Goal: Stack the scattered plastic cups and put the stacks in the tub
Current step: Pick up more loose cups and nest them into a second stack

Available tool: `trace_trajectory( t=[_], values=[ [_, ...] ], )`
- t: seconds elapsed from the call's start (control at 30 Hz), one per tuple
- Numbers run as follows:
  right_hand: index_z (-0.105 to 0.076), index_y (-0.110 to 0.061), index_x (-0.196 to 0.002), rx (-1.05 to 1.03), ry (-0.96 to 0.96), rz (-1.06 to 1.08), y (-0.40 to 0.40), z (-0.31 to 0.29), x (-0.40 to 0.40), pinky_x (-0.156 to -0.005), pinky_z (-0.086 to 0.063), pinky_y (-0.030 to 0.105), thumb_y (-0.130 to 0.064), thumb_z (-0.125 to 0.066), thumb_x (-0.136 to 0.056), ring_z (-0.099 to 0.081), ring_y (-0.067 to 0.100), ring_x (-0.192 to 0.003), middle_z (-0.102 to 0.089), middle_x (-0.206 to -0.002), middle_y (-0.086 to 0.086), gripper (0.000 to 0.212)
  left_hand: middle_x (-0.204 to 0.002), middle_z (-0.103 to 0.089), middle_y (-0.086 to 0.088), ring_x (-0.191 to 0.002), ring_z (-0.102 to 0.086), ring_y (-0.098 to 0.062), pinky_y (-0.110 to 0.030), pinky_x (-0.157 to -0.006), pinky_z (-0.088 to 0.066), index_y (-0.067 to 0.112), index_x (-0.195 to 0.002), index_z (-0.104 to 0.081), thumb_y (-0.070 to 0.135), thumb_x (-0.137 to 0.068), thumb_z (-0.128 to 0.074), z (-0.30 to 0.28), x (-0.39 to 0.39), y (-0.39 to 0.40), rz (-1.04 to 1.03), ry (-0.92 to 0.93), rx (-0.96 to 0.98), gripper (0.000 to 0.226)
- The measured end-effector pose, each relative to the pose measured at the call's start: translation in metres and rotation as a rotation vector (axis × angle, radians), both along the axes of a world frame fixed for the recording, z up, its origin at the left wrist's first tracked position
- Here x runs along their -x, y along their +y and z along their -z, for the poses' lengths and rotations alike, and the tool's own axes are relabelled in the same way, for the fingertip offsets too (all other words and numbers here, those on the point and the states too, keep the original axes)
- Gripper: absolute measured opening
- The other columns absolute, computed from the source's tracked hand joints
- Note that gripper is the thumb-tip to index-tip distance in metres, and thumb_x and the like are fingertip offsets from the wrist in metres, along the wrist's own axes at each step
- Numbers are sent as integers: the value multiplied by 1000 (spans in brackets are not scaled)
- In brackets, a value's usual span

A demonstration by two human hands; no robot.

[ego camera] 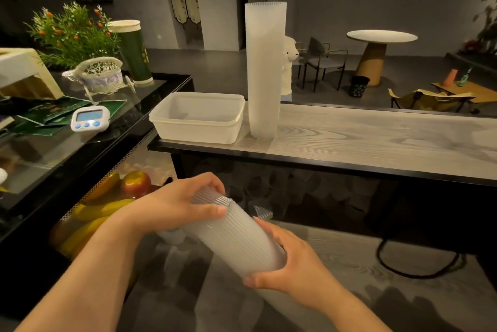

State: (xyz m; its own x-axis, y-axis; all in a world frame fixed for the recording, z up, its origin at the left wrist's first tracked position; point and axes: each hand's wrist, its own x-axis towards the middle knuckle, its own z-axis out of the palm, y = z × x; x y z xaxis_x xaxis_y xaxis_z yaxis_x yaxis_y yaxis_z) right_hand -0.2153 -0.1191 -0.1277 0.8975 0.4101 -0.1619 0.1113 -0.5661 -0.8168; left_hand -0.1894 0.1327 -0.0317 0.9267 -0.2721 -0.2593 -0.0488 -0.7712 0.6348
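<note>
I hold a stack of ribbed translucent plastic cups (236,235) tilted low over the near counter. My left hand (177,205) grips its rim end, fingers curled over the top. At the base end my right hand (293,270) wraps round the stack. A tall upright stack of cups (265,71) stands on the raised wooden counter. Just left of it sits the white rectangular tub (199,131), with nothing visible inside.
The raised wooden counter (376,138) runs off to the right. On the black glass case at left lie a digital timer (90,118), a wicker basket (98,73), a green tumbler (134,52) and a plant. Below it are fruit (134,182). A black cable (414,270) loops at right.
</note>
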Motion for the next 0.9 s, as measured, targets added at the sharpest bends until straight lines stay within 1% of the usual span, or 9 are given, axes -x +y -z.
trace_trajectory(
  t=[0.1,0.2,0.3,0.4,0.5,0.6,0.7,0.8,0.9],
  values=[
    [-26,-62,-138,-3,1,10,4,-2,3,-102,-45,35,-68,-79,-53,-45,0,-114,-42,-124,-28,101,-112,-56,16,-106,-54,-7,-32,-93,-45,43,-111,-54,61,-96,-43,3,4,-13,-79,-7,95,26],
    [-25,-65,-136,-5,-28,27,7,0,4,-100,-46,33,-69,-78,-53,-46,0,-113,-43,-122,-27,99,-112,-54,14,-100,-55,-8,-23,-80,-45,41,-113,-49,48,-99,-48,4,4,-21,-131,-90,35,16],
    [-26,-66,-135,-41,-45,58,9,3,6,-99,-46,30,-69,-80,-53,-45,-2,-112,-43,-122,-29,98,-119,-53,17,-104,-55,-7,-21,-76,-45,45,-122,-47,52,-98,-48,7,7,-26,-125,-77,64,25],
    [-31,-66,-135,-129,-25,100,10,8,6,-98,-47,30,-65,-83,-51,-46,0,-114,-43,-124,-28,99,-131,-46,28,-113,-46,5,-19,-87,-37,54,-130,-42,63,-96,-35,18,11,-39,-82,-46,168,36],
    [-31,-74,-126,-150,-18,106,10,18,7,-91,-44,22,-61,-84,-52,-47,-3,-112,-45,-122,-26,91,-138,-37,33,-119,-38,14,-20,-97,-31,60,-134,-33,68,-94,-33,30,14,-45,-40,0,250,42],
    [-32,-75,-125,-150,45,137,8,31,8,-94,-47,26,-60,-85,-51,-50,-2,-110,-47,-122,-26,93,-144,-39,30,-131,-36,6,-31,-108,-29,57,-139,-37,75,-92,-30,48,4,-43,-53,90,335,51],
    [-31,-70,-130,-108,79,203,4,40,3,-100,-48,31,-66,-83,-48,-51,-2,-113,-48,-125,-28,97,-142,-52,8,-132,-47,-14,-37,-111,-35,33,-141,-48,59,-98,-36,70,-28,-30,-379,51,456,52],
    [-29,-66,-135,-55,130,259,-9,46,-2,-100,-49,34,-72,-81,-46,-52,1,-113,-48,-126,-27,103,-124,-65,-9,-109,-61,-23,-34,-94,-49,13,-133,-58,39,-99,-54,95,-65,9,-625,-126,-19,43],
    [-30,-63,-137,-17,156,324,-22,50,-4,-100,-48,35,-71,-80,-44,-52,3,-113,-51,-127,-22,106,-126,-62,-20,-114,-59,-34,-38,-96,-49,4,-127,-61,18,-98,-53,128,-91,50,-589,-74,-330,32]
  ],
)
